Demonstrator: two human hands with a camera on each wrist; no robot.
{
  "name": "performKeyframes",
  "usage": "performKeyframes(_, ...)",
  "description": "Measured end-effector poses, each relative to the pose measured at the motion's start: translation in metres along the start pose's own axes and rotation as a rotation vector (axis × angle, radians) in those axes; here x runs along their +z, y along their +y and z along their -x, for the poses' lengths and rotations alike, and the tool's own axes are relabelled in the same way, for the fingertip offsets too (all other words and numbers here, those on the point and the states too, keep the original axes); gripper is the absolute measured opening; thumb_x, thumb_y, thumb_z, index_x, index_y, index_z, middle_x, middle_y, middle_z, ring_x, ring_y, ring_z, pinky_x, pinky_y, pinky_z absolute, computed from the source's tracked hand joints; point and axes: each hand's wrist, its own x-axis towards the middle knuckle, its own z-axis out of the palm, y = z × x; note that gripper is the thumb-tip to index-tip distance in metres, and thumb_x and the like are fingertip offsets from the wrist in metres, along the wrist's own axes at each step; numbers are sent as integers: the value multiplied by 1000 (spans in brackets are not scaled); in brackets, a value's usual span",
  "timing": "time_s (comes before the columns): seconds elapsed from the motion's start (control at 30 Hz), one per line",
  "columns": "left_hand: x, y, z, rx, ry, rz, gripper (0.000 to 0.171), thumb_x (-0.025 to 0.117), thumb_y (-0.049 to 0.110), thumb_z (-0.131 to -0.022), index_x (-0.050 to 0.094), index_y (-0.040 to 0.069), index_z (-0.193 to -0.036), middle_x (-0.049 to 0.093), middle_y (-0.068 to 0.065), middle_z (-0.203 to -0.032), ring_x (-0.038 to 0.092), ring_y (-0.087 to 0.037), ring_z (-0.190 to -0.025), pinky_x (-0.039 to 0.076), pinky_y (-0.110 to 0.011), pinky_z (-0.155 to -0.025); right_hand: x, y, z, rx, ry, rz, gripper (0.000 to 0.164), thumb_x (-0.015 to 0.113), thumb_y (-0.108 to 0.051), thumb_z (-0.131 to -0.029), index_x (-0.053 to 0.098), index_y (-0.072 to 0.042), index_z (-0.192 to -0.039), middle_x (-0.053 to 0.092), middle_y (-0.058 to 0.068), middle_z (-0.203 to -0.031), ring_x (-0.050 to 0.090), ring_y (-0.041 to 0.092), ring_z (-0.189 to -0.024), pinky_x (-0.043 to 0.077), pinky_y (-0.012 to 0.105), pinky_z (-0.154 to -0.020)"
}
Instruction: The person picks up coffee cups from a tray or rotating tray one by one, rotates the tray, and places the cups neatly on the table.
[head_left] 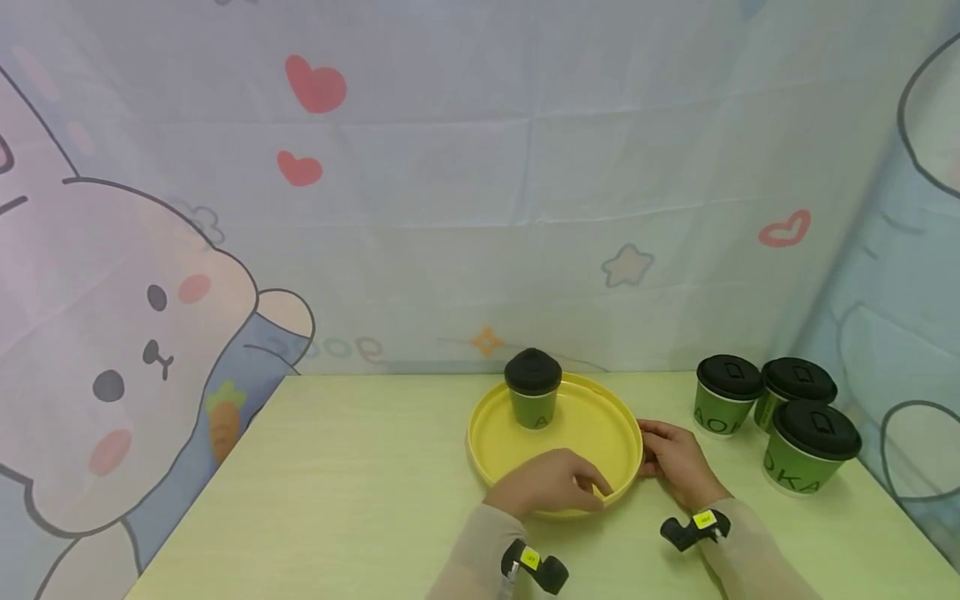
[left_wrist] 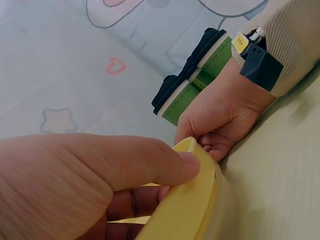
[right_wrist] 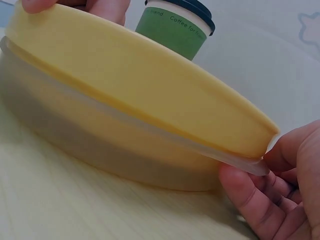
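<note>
A round yellow tray (head_left: 588,433) with a raised rim lies at the table's middle; beneath it, the right wrist view shows a translucent rimmed base (right_wrist: 90,135). On the tray's back left stands a green paper cup (head_left: 533,408) with a black lid, upright. My left hand (head_left: 551,483) pinches the tray's front rim, thumb (left_wrist: 172,162) outside and fingers inside. At the right side, my right hand (head_left: 678,467) holds the edge, its thumb and fingers around the lip where tray and base meet.
Three more green cups with black lids (head_left: 817,429) stand close together at the table's right, beyond my right hand. A printed cloth backdrop (head_left: 450,208) rises behind the table (head_left: 337,467), and another cloth side (head_left: 892,333) borders the right.
</note>
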Motion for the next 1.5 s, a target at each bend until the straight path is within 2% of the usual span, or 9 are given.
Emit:
performKeyframes(0.5,-11,-13,14,14,-32,77,17,77,22,-86,81,26,-103,69,17,-90,58,2,-82,47,-19,-76,-1,1,-2,2,-8,14,44,51,-11,-105,46,13,-142,69,1,-93,65,10,-76,58,28,-65)
performKeyframes(0.73,-15,-16,19,2,-43,75,15,77,24,-87,82,28,-101,68,19,-89,58,1,-83,47,-20,-77,-6,1,0,0,-89,-31,47,50,-13,-106,42,13,-145,70,4,-101,67,13,-82,59,31,-71)
performKeyframes(0.9,-19,-17,21,3,-53,63,14,78,22,-87,82,25,-100,70,17,-91,58,1,-82,47,-20,-78,-12,1,-1,28,-151,-70,49,45,-16,-108,37,13,-148,70,5,-104,68,15,-86,60,33,-75)
performKeyframes(1.07,-23,-18,25,-11,-53,50,13,78,21,-86,82,25,-98,70,19,-91,59,2,-84,47,-20,-81,-16,-1,-4,70,-160,-98,51,36,-26,-111,41,11,-146,69,3,-103,67,13,-83,60,35,-75)
performKeyframes(1.23,-26,-19,30,-21,-47,23,13,78,22,-86,83,26,-98,68,21,-90,58,2,-84,47,-20,-81,-17,-6,-2,109,-176,-155,65,26,-44,-111,40,10,-145,68,2,-102,67,14,-84,60,36,-78)
performKeyframes(1.33,-28,-18,34,-28,-44,15,13,78,22,-86,83,27,-97,69,20,-90,58,2,-84,47,-20,-81,-18,-8,0,111,-182,-189,74,25,-54,-108,42,9,-142,68,3,-100,68,16,-84,59,37,-78)
performKeyframes(1.5,-32,-17,40,-29,-39,5,13,79,18,-86,83,25,-96,72,14,-90,59,1,-81,48,-19,-78,-18,-8,2,107,-190,-238,73,26,-59,-106,52,4,-134,69,4,-99,69,16,-83,60,37,-77)
